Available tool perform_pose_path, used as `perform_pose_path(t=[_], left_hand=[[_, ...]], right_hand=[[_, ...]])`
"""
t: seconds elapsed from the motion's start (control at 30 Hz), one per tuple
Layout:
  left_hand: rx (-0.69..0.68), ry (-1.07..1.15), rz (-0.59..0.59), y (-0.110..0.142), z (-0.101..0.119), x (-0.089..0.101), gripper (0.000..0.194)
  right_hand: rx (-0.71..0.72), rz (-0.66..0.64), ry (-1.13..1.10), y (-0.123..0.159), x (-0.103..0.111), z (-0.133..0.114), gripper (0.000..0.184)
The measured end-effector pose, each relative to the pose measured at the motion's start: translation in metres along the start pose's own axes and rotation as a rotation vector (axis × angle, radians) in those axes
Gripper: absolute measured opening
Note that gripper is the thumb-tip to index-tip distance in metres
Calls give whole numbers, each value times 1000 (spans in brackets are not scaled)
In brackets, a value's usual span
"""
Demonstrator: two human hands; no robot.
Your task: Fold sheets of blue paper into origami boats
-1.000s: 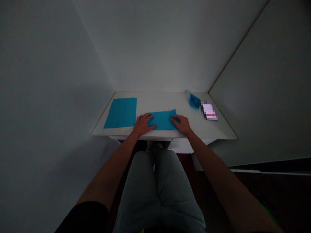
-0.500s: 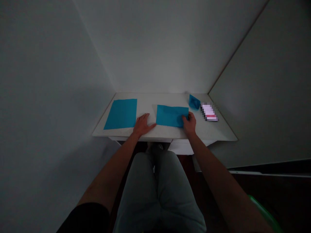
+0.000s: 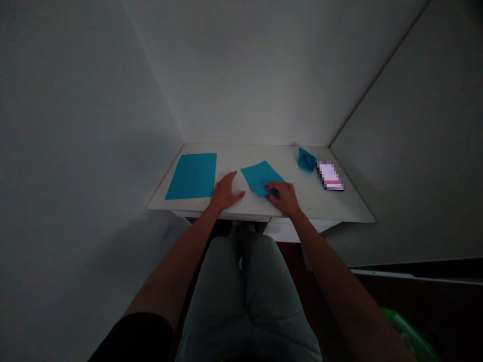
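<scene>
A smaller piece of blue paper lies turned at an angle near the middle of the white desk. My right hand pinches its near right edge between thumb and fingers, covering that corner. To the left, my left hand rests on the desk with its fingers spread and holds nothing. It sits between the angled paper and a larger flat blue sheet, close to the larger sheet's right edge.
A folded blue paper shape stands at the back right of the desk. Beside it lies a phone with a blurred, lit screen. Walls close in the desk behind and at both sides. A green object shows at lower right.
The smaller blue paper has turned from lying square to lying at an angle. My right hand has moved left and nearer to me with its edge. My left hand has stayed nearly in place.
</scene>
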State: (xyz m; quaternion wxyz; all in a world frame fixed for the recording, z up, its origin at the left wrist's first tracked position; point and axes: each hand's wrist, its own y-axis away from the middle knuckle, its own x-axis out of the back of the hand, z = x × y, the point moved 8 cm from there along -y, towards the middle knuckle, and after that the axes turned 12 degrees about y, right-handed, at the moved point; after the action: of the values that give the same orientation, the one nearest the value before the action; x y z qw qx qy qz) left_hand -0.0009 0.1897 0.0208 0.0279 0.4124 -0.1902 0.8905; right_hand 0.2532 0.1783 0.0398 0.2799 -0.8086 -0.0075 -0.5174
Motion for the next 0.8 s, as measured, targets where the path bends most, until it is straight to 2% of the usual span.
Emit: perform_pose_path(t=[0.1,0.2,0.3,0.37,0.47,0.53,0.6,0.67,0.8], left_hand=[[-21,-21,-32,1,4,0,83],[-49,-45,-56,1,6,-2,76],[-105,-52,-103,2,9,-8,67],[-149,-50,-140,2,11,-12,57],[-193,-31,-161,2,14,-15,46],[-198,-21,-154,2,15,-15,43],[-197,-19,-146,2,16,-14,42],[-199,-17,-142,2,18,-14,41],[-182,-15,-139,1,17,-13,39]], right_hand=[[111,-161,32,0,-14,-11,25],[169,-218,11,1,-18,-18,23],[161,-213,-5,3,-16,-19,26],[102,-190,-9,3,-15,-14,32],[-18,-133,-7,0,-12,-3,52],[-21,-101,6,-2,-10,-1,61],[45,-84,55,-4,-10,-6,56],[115,-96,122,-4,-11,-11,43],[156,-163,159,-3,-18,-15,30]])
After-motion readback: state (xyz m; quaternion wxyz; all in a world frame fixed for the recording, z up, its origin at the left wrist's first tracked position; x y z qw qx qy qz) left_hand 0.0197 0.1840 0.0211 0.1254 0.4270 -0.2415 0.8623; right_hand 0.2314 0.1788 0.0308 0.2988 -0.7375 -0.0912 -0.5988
